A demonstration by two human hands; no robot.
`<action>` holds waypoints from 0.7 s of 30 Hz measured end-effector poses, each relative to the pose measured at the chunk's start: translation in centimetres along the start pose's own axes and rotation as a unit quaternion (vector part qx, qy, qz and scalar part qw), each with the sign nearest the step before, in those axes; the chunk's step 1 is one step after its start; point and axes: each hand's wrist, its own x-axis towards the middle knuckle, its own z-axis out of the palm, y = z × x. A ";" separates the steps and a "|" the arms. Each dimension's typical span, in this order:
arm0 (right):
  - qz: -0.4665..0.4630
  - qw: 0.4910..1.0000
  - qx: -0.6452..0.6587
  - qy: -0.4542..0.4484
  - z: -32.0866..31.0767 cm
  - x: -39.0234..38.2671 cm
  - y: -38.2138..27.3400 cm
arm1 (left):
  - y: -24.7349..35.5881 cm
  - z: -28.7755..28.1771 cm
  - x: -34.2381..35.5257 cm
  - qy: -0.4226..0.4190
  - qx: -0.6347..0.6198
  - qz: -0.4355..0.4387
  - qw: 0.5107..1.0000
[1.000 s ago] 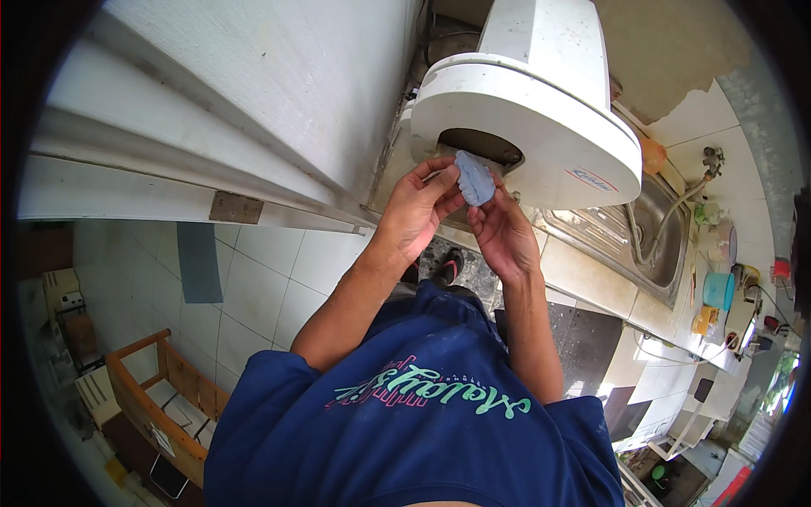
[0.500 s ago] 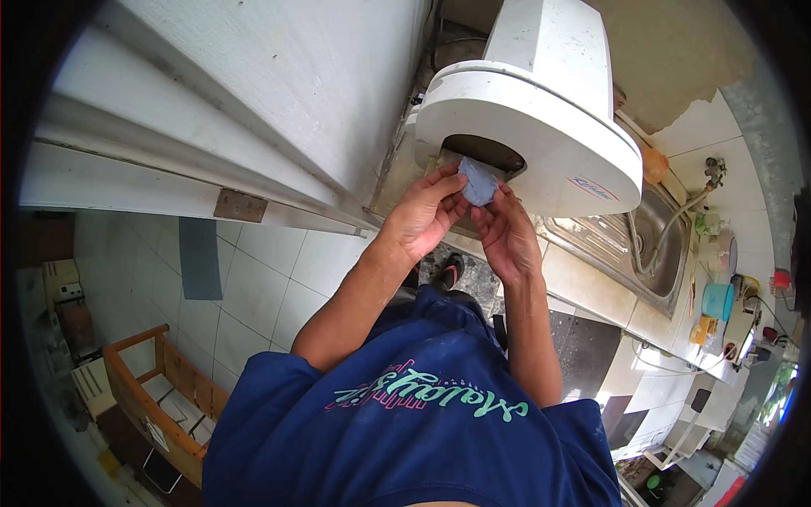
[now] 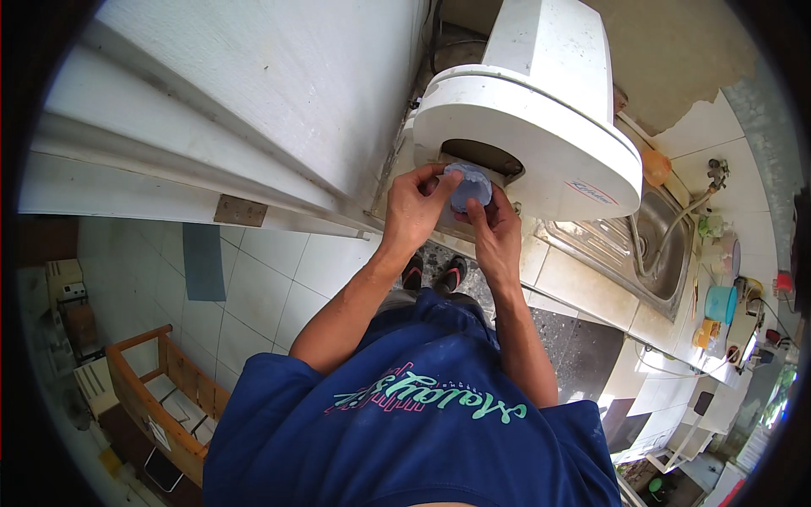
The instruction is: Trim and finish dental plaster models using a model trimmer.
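A small blue-grey plaster dental cast (image 3: 470, 189) is held between my two hands, its bumpy arch-shaped rim facing up. My left hand (image 3: 416, 207) grips its left side, the thumb on the upper face. My right hand (image 3: 498, 235) holds the right and lower edge, with its thumb pressed on the front. Just beyond the cast is the dark oval opening of a white trimming machine (image 3: 549, 160) with a broad round front. The fingers beneath the cast are partly hidden.
A steel sink (image 3: 667, 245) with a hose sits in the tiled counter at right, beside a turquoise cup (image 3: 720, 302). A white door (image 3: 279, 101) stands close on the left. Lower left is a wooden-framed rack (image 3: 139, 384). My feet are on the floor below.
Both hands have turned the cast, so its arch-shaped rim shows more. They have shifted slightly left and toward me, and my right thumb now presses on its face.
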 end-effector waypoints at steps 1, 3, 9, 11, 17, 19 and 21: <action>0.023 1.000 0.005 0.004 -0.1 0.1 0.0 | -0.4 0.2 0.0 0.032 0.038 0.035 0.998; 0.034 0.999 0.005 0.012 -0.2 0.4 0.3 | -0.6 0.3 0.1 0.063 0.075 0.070 0.993; 0.028 0.999 0.001 0.042 -0.1 1.2 0.8 | -0.2 0.7 0.6 -0.036 -0.105 0.028 0.993; 0.039 0.998 -0.007 0.046 -0.2 1.4 0.9 | 0.4 0.8 0.9 -0.022 -0.048 0.010 0.999; 0.051 0.998 -0.018 0.041 -0.4 2.3 0.2 | 0.4 1.1 1.7 -0.014 -0.011 0.031 0.999; 0.077 0.996 -0.018 0.033 -0.6 2.5 0.1 | 0.1 1.1 1.9 -0.013 0.003 0.023 1.000; 0.076 0.996 -0.026 0.035 -0.7 2.5 0.4 | 0.0 1.2 2.0 -0.010 0.018 0.016 1.000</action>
